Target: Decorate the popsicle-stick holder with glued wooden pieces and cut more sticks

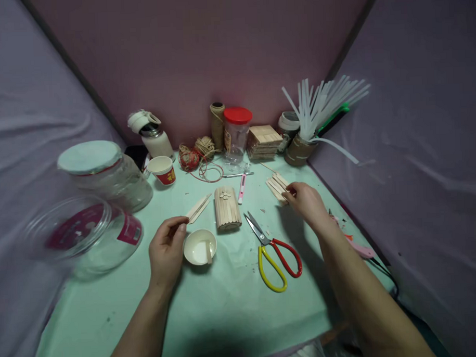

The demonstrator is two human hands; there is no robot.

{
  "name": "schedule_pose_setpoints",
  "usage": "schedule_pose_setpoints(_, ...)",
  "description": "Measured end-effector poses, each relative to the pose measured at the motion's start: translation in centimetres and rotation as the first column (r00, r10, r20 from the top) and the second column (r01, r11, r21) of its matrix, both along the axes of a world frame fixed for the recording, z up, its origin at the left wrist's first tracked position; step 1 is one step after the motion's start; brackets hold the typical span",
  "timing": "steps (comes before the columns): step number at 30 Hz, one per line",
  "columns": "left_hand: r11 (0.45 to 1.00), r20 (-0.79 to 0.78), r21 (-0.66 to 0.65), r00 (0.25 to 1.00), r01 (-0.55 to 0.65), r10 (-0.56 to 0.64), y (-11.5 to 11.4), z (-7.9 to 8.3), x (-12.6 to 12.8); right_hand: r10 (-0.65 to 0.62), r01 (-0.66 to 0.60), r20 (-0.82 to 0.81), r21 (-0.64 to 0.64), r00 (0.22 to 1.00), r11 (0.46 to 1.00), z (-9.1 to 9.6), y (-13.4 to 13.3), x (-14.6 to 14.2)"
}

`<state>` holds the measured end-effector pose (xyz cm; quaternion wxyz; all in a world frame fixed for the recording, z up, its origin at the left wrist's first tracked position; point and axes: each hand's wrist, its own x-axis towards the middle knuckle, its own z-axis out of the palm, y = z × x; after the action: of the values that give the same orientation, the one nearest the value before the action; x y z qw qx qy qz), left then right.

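Observation:
My left hand [168,246] has its fingers curled at the near end of some thin pointed wooden sticks [199,208], and they appear to be in its grip. Just to its right stands a small white bowl [200,247] with a short wooden stick leaning inside. My right hand [307,202] pinches at the edge of a small group of flat wooden sticks [276,186]; its fingertips partly cover them. Between the hands is a piece covered in wooden sticks [227,209], with a flower shape near its top. Scissors [265,241] with one red and one yellow handle lie partly spread nearer me.
A pink cutter [242,189] lies behind the scissors. Along the back are twine balls [189,158], a red-lidded jar [237,134], stacked wooden squares [264,141] and a holder of white glue sticks [301,147]. Clear jars [105,175] and a paper cup [162,170] stand left; a pink glue gun [360,248] lies right.

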<state>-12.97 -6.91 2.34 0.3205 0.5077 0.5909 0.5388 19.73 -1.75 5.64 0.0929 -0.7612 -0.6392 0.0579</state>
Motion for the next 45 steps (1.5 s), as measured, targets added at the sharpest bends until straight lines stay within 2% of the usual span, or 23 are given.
schedule_pose_setpoints(3, 1.000, -0.016, -0.012, 1.000, -0.003, 0.003, 0.0, -0.2, 0.0, -0.041, 0.046, 0.065, -0.078, 0.997, 0.996, -1.1, 1.1, 1.9)
schedule_pose_setpoints(8, 0.999, -0.006, -0.030, 0.999, -0.037, 0.037, 0.2, -0.5, -0.4, -0.012, 0.039, 0.141, -0.187, 0.990, 0.982, -2.6, 2.4, 0.5)
schedule_pose_setpoints(14, 0.998, 0.002, -0.040, 0.999, -0.047, 0.047, 0.3, -0.5, -0.8, 0.017, 0.026, 0.190, -0.222, 0.982, 0.975, -3.1, 3.1, 0.1)
schedule_pose_setpoints(17, 0.998, 0.007, -0.031, 0.999, -0.054, 0.054, 0.4, -0.4, -0.9, 0.013, 0.031, 0.186, -0.232, 0.982, 0.972, -2.5, 2.9, 0.5)
schedule_pose_setpoints(21, 0.998, 0.013, -0.047, 0.999, -0.039, 0.040, 0.4, -0.5, -1.0, 0.016, 0.019, 0.162, -0.209, 0.987, 0.978, -0.8, 2.2, 0.5)
schedule_pose_setpoints(23, 0.997, 0.014, -0.070, 1.000, -0.021, 0.022, 0.4, -0.6, -1.1, 0.059, -0.034, 0.132, -0.183, 0.989, 0.983, 0.4, 1.7, 0.2)
schedule_pose_setpoints(27, 0.994, 0.011, -0.106, 1.000, 0.007, -0.006, 0.4, -0.7, -1.2, 0.240, -0.232, 0.035, -0.156, 0.970, 0.960, 3.2, 0.3, -1.2)
schedule_pose_setpoints(29, 0.991, 0.042, -0.130, 0.999, 0.040, -0.035, 0.4, -0.6, -1.3, 0.376, -0.377, -0.037, -0.127, 0.926, 0.917, 4.8, -0.5, -2.5)
schedule_pose_setpoints(30, 0.986, 0.076, -0.152, 0.995, 0.072, -0.061, 0.4, -0.5, -1.3, 0.461, -0.466, -0.070, -0.108, 0.884, 0.878, 5.8, -0.9, -3.3)
schedule_pose_setpoints(31, 0.977, 0.125, -0.181, 0.988, 0.115, -0.093, 0.3, -0.4, -1.2, 0.546, -0.551, -0.078, -0.096, 0.834, 0.829, 6.8, -1.3, -4.3)
schedule_pose_setpoints(32, 0.963, 0.188, -0.217, 0.975, 0.162, -0.122, 0.4, -0.4, -1.2, 0.646, -0.648, -0.061, -0.117, 0.761, 0.752, 7.8, -1.7, -5.4)
schedule_pose_setpoints(34, 0.932, 0.310, -0.275, 0.939, 0.237, -0.148, 0.4, -0.4, -1.3, 0.764, -0.745, 0.080, -0.179, 0.640, 0.643, 9.7, -2.3, -8.0)
schedule_pose_setpoints(36, 0.917, 0.395, -0.294, 0.908, 0.269, -0.140, 0.5, -0.5, -1.4, 0.821, -0.769, 0.248, -0.291, 0.514, 0.569, 11.1, -2.9, -10.7)
schedule_pose_setpoints(37, 0.918, 0.421, -0.291, 0.898, 0.270, -0.130, 0.6, -0.6, -1.5, 0.837, -0.785, 0.306, -0.308, 0.454, 0.538, 11.5, -3.0, -12.1)
schedule_pose_setpoints(40, 0.933, 0.464, -0.275, 0.882, 0.232, -0.083, 0.8, -0.8, -1.8, 0.860, -0.810, 0.392, -0.353, 0.326, 0.468, 11.5, -3.4, -15.6)
schedule_pose_setpoints(43, 0.941, 0.477, -0.270, 0.877, 0.204, -0.053, 0.8, -0.9, -1.9, 0.870, -0.830, 0.426, -0.369, 0.250, 0.419, 10.0, -3.6, -18.2)
schedule_pose_setpoints(45, 0.942, 0.474, -0.262, 0.878, 0.211, -0.065, 0.8, -0.9, -1.9, 0.878, -0.862, 0.425, -0.335, 0.223, 0.381, 8.7, -3.8, -19.6)
